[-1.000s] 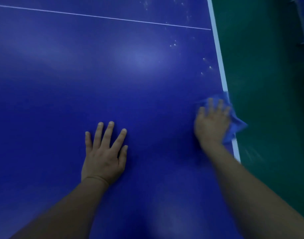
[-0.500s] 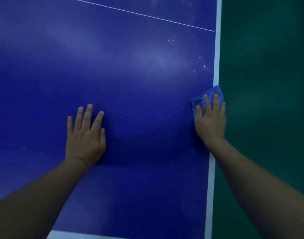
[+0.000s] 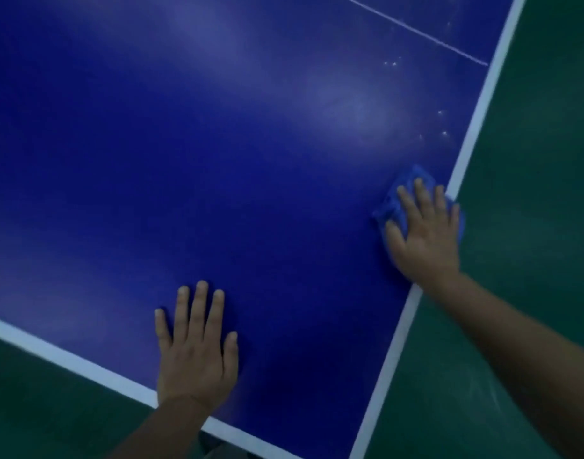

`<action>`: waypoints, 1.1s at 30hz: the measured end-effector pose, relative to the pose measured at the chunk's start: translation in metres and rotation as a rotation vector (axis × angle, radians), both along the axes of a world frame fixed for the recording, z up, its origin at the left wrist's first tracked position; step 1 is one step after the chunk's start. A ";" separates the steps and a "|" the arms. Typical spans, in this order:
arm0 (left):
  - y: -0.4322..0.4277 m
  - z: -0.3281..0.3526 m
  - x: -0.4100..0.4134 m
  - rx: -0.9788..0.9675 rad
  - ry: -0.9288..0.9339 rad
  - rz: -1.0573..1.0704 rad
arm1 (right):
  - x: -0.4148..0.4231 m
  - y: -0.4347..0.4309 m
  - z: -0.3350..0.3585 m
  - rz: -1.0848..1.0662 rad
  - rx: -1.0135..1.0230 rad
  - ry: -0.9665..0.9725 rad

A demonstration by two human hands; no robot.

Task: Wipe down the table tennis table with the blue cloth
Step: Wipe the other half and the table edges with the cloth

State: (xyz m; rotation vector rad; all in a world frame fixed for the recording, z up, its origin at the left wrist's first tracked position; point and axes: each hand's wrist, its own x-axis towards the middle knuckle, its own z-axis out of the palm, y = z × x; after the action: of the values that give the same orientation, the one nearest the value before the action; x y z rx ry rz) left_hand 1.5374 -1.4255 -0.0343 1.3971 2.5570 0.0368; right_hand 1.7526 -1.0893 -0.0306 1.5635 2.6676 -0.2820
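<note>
At the white side line of the dark blue table tennis table, your flat right hand merely presses the crumpled blue cloth, so outward strokes could drop it.

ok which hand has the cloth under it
The right hand, pressing flat on the blue cloth; the left hand rests on the bare table.

most of the blue cloth lies hidden under the right hand, only crumpled edges showing round the fingers. the table runs off the picture's top and left edges. the pale specks near its right border are too small to tell what they are.
</note>
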 end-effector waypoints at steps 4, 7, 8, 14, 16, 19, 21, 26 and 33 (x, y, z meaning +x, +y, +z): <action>-0.004 -0.002 -0.002 0.017 0.014 -0.021 | -0.055 -0.008 0.007 -0.080 -0.004 -0.025; -0.005 -0.002 -0.002 0.034 0.017 -0.024 | -0.081 -0.098 0.006 0.263 -0.012 0.008; -0.004 -0.002 -0.002 0.037 0.015 -0.023 | -0.079 -0.136 0.005 0.470 -0.033 0.015; -0.008 -0.001 -0.001 0.019 -0.010 0.005 | -0.003 -0.117 -0.002 0.839 -0.030 0.000; -0.008 0.000 0.000 0.025 -0.022 0.010 | 0.005 -0.063 0.003 0.513 -0.033 -0.021; -0.009 -0.001 -0.002 0.037 -0.036 0.014 | -0.007 -0.025 0.011 0.207 -0.033 -0.016; -0.009 -0.002 -0.002 0.046 -0.041 0.015 | -0.022 -0.032 0.010 -0.041 -0.033 0.024; -0.011 -0.002 -0.001 0.042 -0.035 0.011 | -0.026 -0.123 0.007 0.157 -0.001 -0.002; -0.008 -0.002 -0.002 0.073 -0.025 -0.002 | -0.085 -0.045 0.004 0.528 0.023 -0.025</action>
State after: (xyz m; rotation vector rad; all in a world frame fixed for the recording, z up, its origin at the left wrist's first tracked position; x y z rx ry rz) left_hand 1.5359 -1.4339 -0.0361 1.4158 2.5572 0.1474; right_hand 1.6672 -1.1340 -0.0266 0.8031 2.9344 -0.2046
